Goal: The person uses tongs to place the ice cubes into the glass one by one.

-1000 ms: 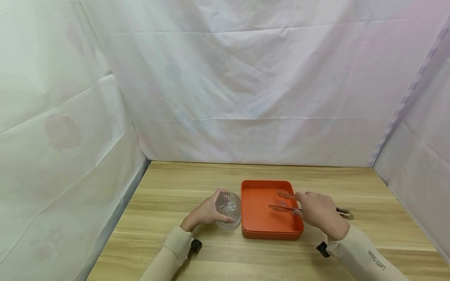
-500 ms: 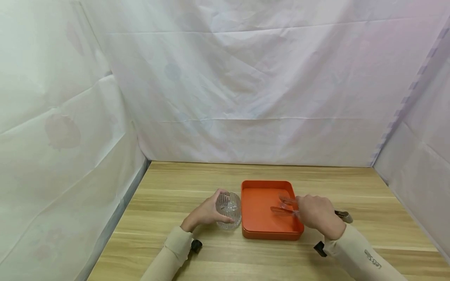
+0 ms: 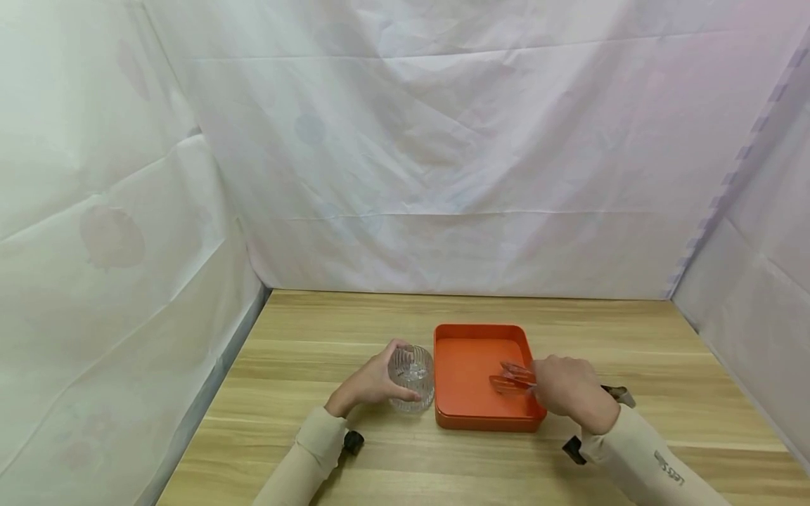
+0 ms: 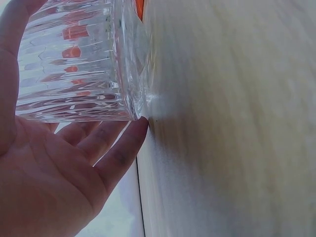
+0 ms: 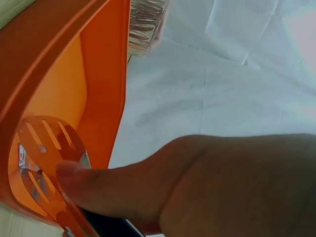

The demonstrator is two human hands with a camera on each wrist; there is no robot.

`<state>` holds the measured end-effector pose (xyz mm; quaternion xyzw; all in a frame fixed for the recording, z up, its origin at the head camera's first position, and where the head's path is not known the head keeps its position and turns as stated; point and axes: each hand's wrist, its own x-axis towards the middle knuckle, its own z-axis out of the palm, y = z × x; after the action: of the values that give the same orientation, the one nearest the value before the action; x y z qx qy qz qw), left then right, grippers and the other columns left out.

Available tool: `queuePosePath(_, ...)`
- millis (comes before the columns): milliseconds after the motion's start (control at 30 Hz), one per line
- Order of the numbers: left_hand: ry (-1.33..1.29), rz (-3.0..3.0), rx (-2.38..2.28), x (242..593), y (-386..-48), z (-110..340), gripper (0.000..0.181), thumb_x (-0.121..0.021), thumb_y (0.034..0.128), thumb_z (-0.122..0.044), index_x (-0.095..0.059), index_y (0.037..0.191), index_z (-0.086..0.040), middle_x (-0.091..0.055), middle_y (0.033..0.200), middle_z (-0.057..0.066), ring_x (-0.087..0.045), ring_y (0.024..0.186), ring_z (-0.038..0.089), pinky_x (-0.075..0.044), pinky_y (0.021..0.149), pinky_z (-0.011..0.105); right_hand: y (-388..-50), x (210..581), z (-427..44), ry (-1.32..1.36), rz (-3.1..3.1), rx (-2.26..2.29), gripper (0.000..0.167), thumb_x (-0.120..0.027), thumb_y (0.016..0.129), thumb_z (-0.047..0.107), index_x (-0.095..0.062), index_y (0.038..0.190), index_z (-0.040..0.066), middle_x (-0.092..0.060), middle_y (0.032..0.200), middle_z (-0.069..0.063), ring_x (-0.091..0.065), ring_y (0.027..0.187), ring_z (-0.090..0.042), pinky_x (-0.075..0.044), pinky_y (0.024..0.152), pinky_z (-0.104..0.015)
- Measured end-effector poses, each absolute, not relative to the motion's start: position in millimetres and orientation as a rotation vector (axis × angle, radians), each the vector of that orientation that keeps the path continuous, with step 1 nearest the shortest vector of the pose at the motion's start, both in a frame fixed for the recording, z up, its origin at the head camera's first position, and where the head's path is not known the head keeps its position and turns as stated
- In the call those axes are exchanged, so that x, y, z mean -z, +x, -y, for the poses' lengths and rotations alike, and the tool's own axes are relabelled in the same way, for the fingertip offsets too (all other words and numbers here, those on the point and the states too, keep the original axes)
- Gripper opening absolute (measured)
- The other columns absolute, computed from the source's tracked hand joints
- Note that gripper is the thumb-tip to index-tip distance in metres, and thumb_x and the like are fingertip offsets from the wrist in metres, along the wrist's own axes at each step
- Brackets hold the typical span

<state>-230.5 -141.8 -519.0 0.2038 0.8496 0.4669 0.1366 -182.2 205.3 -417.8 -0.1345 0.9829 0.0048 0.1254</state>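
Observation:
My left hand [image 3: 373,379] holds a clear ribbed glass [image 3: 413,379] standing upright on the table, its thumb and fingers curved round the side. The left wrist view shows the glass [image 4: 74,64] at the table surface, with fingertips by its base. Right of it lies a square orange tray [image 3: 468,379]. My right hand [image 3: 566,390] grips a pair of tongs [image 3: 514,384] over the tray's right wall. In the right wrist view the slotted heads of the tongs [image 5: 49,143] are inside the tray, close together. Small clear, shiny bits [image 5: 22,155] show by them, too partly hidden to identify.
The wood-grain table [image 3: 316,323] meets white cloth walls [image 3: 455,176] at the back and both sides. The glass stands close to the tray's left wall. A black wrist device [image 3: 353,443] sits at the left sleeve, and another [image 3: 574,450] at the right.
My right hand has shifted slightly left and towards the front edge. The heads of the tongs have come closer together inside the tray. My left hand and the glass have stayed still.

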Motion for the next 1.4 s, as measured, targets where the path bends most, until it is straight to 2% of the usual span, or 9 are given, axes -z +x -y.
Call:
queuePosePath(367,0.598,-2.459,-1.361,516.3,-231.8,141.1,0.09,-0.092,0.066,-0.034,-0.04,0.139,-0.023,-0.056,0.126,0.009,-0.058,0.109,0.024,-0.053,0.089,0.041,-184.6,424.0,-205.9,-0.486,-2.916,-0.005,0.008,-0.068,0.09,0.014,-0.062,0.084,0.014,-0.051,0.067,0.0,-0.046,0.055,-0.016,-0.037,0.047,-0.03)
queuePosePath(633,0.594,-2.45,-1.368,514.0,-232.4,140.1,0.091,-0.092,0.066,-0.034,-0.04,0.139,-0.022,-0.056,0.125,0.008,-0.058,0.109,0.024,-0.052,0.089,0.04,-185.4,428.0,-206.5,-0.53,-2.95,-0.023,0.011,-0.069,0.089,0.015,-0.06,0.082,0.015,-0.049,0.064,0.0,-0.045,0.053,-0.015,-0.037,0.046,-0.03)
queuePosePath(933,0.595,-2.467,-1.348,513.8,-233.2,139.8,0.091,-0.092,0.0657,-0.036,-0.039,0.139,-0.023,-0.056,0.125,0.008,-0.057,0.11,0.024,-0.051,0.091,0.042,-188.1,431.7,-208.9,-0.555,-3.008,0.01,0.011,-0.073,0.089,0.021,-0.063,0.088,0.016,-0.049,0.063,0.0,-0.045,0.052,-0.014,-0.039,0.043,-0.03)
queuePosePath(1200,0.598,-2.477,-1.335,515.4,-232.4,140.1,0.091,-0.092,0.0659,-0.037,-0.039,0.139,-0.023,-0.056,0.125,0.008,-0.057,0.11,0.024,-0.051,0.091,0.043,-189.8,432.3,-209.9,-0.584,-3.102,0.095,0.02,-0.073,0.089,0.024,-0.057,0.082,0.017,-0.042,0.057,0.004,-0.041,0.048,-0.013,-0.034,0.041,-0.029)
queuePosePath(1400,0.589,-2.479,-1.334,516.7,-229.1,140.9,0.091,-0.092,0.0658,-0.036,-0.039,0.139,-0.023,-0.056,0.125,0.009,-0.056,0.111,0.025,-0.05,0.092,0.044,-187.3,432.6,-208.7,-0.591,-3.111,0.12,0.017,-0.073,0.089,0.025,-0.058,0.085,0.018,-0.041,0.056,0.005,-0.04,0.047,-0.012,-0.032,0.041,-0.028)
